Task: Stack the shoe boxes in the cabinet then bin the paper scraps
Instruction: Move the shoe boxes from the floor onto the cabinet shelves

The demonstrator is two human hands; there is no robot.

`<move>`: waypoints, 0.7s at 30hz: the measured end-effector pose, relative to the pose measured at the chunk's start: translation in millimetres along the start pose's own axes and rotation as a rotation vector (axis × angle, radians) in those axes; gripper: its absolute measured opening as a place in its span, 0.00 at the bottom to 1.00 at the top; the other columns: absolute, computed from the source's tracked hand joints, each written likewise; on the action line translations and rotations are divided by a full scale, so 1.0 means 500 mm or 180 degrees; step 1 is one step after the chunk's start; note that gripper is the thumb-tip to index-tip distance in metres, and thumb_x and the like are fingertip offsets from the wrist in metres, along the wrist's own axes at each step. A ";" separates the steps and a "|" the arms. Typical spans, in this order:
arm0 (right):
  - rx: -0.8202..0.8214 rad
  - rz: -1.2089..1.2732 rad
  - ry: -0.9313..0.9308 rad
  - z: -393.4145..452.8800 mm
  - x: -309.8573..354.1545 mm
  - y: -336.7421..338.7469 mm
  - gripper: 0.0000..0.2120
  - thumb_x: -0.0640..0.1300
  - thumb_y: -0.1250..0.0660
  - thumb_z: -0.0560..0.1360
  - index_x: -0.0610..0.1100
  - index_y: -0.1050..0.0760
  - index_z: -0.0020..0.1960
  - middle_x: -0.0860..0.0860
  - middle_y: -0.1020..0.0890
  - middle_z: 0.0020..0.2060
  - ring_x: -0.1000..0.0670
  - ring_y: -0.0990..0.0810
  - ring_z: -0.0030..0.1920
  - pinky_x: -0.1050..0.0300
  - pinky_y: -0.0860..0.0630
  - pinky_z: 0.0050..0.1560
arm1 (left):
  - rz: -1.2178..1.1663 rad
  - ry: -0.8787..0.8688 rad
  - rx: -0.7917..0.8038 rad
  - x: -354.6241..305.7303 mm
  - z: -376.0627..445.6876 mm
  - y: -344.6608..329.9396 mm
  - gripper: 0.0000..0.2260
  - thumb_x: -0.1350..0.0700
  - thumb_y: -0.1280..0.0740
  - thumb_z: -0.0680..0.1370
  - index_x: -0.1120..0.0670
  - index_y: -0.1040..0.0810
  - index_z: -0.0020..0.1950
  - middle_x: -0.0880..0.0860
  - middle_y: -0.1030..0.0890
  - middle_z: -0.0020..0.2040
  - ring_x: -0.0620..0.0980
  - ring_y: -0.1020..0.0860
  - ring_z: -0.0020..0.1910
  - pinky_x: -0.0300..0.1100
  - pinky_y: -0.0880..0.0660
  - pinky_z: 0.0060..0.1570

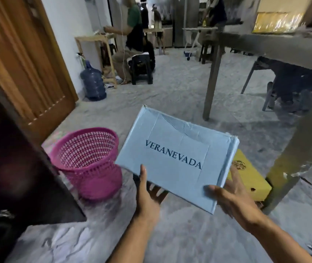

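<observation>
I hold a light blue shoe box (176, 154), lettered VERANEVADA on its lid, in the air above the floor, tilted toward me. My left hand (148, 196) grips its near left edge, thumb on the lid and fingers underneath. At the near right corner my right hand (232, 196) does the same. A yellow shoe box (249, 179) lies on the floor just behind and to the right of the blue one. The dark cabinet (18, 168) stands at my left, its door edge facing me. A pink mesh bin (88, 160) sits on the floor beside the cabinet.
A grey table leg (213, 76) and a second leg (291, 173) rise at the right. A blue water jug (93, 82) stands by the wall near a wooden door (24, 63). Several people work at tables farther back. Crumpled plastic sheeting (71, 234) covers the near floor.
</observation>
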State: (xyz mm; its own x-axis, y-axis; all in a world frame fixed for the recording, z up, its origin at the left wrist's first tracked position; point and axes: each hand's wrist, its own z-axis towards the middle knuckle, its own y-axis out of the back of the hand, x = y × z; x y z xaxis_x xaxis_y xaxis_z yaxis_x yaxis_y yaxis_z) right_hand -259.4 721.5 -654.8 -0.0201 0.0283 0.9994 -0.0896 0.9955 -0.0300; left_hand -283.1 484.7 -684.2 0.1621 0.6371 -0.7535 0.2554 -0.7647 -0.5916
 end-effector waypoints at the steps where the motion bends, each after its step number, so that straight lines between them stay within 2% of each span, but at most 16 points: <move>1: 0.0140 -0.0129 0.0083 -0.007 0.013 -0.022 0.44 0.43 0.19 0.66 0.62 0.37 0.75 0.46 0.18 0.65 0.52 0.13 0.53 0.48 0.15 0.47 | -0.0101 -0.0033 -0.0054 -0.031 -0.017 0.018 0.54 0.29 0.19 0.53 0.49 0.27 0.75 0.57 0.14 0.58 0.57 0.14 0.53 0.52 0.17 0.47; 2: 0.0299 -0.0208 0.0130 -0.011 0.027 -0.052 0.46 0.43 0.18 0.66 0.64 0.37 0.75 0.48 0.19 0.67 0.48 0.15 0.60 0.41 0.17 0.56 | -0.0185 -0.0133 -0.0173 -0.059 -0.032 0.045 0.53 0.30 0.18 0.52 0.49 0.26 0.74 0.57 0.14 0.60 0.59 0.15 0.57 0.52 0.17 0.46; 3: 0.0466 -0.0261 0.0179 -0.014 0.044 -0.084 0.47 0.43 0.18 0.66 0.65 0.38 0.76 0.50 0.19 0.68 0.45 0.17 0.65 0.37 0.19 0.60 | -0.0267 -0.0250 -0.0303 -0.090 -0.055 0.064 0.53 0.32 0.17 0.52 0.49 0.25 0.74 0.58 0.15 0.62 0.59 0.16 0.59 0.50 0.17 0.44; 5: 0.0741 -0.0305 0.0274 -0.025 0.087 -0.135 0.46 0.42 0.19 0.67 0.65 0.38 0.76 0.52 0.19 0.68 0.45 0.18 0.66 0.37 0.20 0.60 | -0.0378 -0.0508 -0.0450 -0.137 -0.102 0.096 0.45 0.35 0.18 0.56 0.47 0.22 0.71 0.58 0.15 0.62 0.55 0.14 0.52 0.48 0.18 0.40; 6: 0.0857 -0.0284 0.0323 -0.029 0.109 -0.160 0.44 0.42 0.20 0.68 0.64 0.38 0.76 0.52 0.18 0.67 0.46 0.18 0.65 0.39 0.18 0.59 | -0.0435 -0.0684 -0.0532 -0.158 -0.127 0.115 0.38 0.38 0.19 0.60 0.46 0.21 0.68 0.56 0.14 0.61 0.53 0.14 0.49 0.48 0.18 0.41; 7: 0.0949 -0.0258 0.0390 -0.034 0.130 -0.187 0.43 0.41 0.21 0.69 0.63 0.36 0.76 0.53 0.17 0.65 0.47 0.17 0.64 0.43 0.17 0.56 | -0.0464 -0.0818 -0.0643 -0.178 -0.154 0.136 0.36 0.38 0.20 0.61 0.44 0.21 0.67 0.54 0.14 0.60 0.52 0.14 0.51 0.50 0.18 0.46; 10: 0.1213 -0.0274 0.0646 -0.047 0.180 -0.278 0.46 0.33 0.23 0.67 0.59 0.36 0.77 0.56 0.16 0.63 0.50 0.15 0.61 0.56 0.15 0.50 | -0.0562 -0.1013 -0.0923 -0.232 -0.237 0.207 0.41 0.35 0.22 0.61 0.47 0.23 0.71 0.55 0.15 0.63 0.57 0.18 0.64 0.59 0.23 0.66; 12: 0.1427 -0.0256 0.0682 -0.057 0.197 -0.346 0.49 0.32 0.25 0.64 0.64 0.37 0.76 0.55 0.16 0.64 0.48 0.15 0.61 0.54 0.15 0.51 | -0.0667 -0.1171 -0.1098 -0.268 -0.276 0.254 0.41 0.35 0.21 0.61 0.49 0.22 0.71 0.56 0.15 0.63 0.58 0.18 0.65 0.61 0.27 0.70; 14: 0.1672 -0.0182 0.0750 -0.064 0.212 -0.427 0.48 0.37 0.21 0.63 0.65 0.36 0.75 0.52 0.17 0.65 0.47 0.15 0.61 0.52 0.15 0.54 | -0.0728 -0.1376 -0.1296 -0.320 -0.317 0.294 0.37 0.34 0.24 0.62 0.50 0.19 0.68 0.56 0.14 0.60 0.58 0.17 0.62 0.60 0.27 0.70; 15: 0.1772 -0.0185 0.0785 -0.067 0.222 -0.465 0.49 0.44 0.17 0.61 0.64 0.36 0.75 0.52 0.17 0.65 0.47 0.15 0.62 0.52 0.15 0.54 | -0.0724 -0.1482 -0.1355 -0.345 -0.333 0.311 0.33 0.34 0.28 0.65 0.50 0.18 0.65 0.54 0.12 0.57 0.57 0.16 0.58 0.57 0.26 0.67; 17: 0.1976 -0.0194 0.0816 -0.069 0.239 -0.549 0.53 0.57 0.14 0.56 0.64 0.38 0.75 0.52 0.17 0.64 0.47 0.15 0.61 0.49 0.15 0.55 | -0.0755 -0.1714 -0.1532 -0.403 -0.363 0.351 0.28 0.36 0.33 0.69 0.50 0.18 0.64 0.53 0.11 0.53 0.54 0.14 0.51 0.53 0.23 0.56; 19: 0.2050 -0.0125 0.0838 -0.064 0.243 -0.624 0.52 0.55 0.14 0.58 0.65 0.38 0.75 0.52 0.16 0.64 0.46 0.15 0.61 0.41 0.17 0.57 | -0.0755 -0.1862 -0.1760 -0.456 -0.374 0.398 0.27 0.36 0.31 0.71 0.49 0.19 0.65 0.53 0.12 0.53 0.51 0.13 0.47 0.48 0.19 0.47; 20: 0.2099 -0.0058 0.0840 -0.063 0.244 -0.667 0.51 0.54 0.15 0.59 0.64 0.38 0.75 0.51 0.16 0.63 0.45 0.15 0.60 0.38 0.18 0.57 | -0.0697 -0.1889 -0.1947 -0.485 -0.385 0.419 0.28 0.35 0.30 0.71 0.48 0.19 0.66 0.53 0.12 0.56 0.52 0.13 0.51 0.50 0.18 0.50; 21: 0.2115 0.0038 0.0786 -0.060 0.243 -0.706 0.50 0.52 0.15 0.59 0.64 0.37 0.75 0.49 0.16 0.62 0.43 0.14 0.59 0.36 0.17 0.56 | -0.0662 -0.1913 -0.1989 -0.511 -0.389 0.437 0.30 0.33 0.30 0.71 0.48 0.19 0.67 0.54 0.14 0.60 0.54 0.15 0.57 0.54 0.19 0.58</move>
State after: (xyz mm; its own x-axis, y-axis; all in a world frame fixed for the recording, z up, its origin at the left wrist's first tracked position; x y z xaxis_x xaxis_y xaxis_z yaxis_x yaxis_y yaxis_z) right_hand -200.5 376.2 -522.3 0.1943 0.1368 0.9714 -0.6809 0.7316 0.0332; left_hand -83.1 173.5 -565.2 -0.4278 0.4646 -0.7754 0.7256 -0.3351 -0.6011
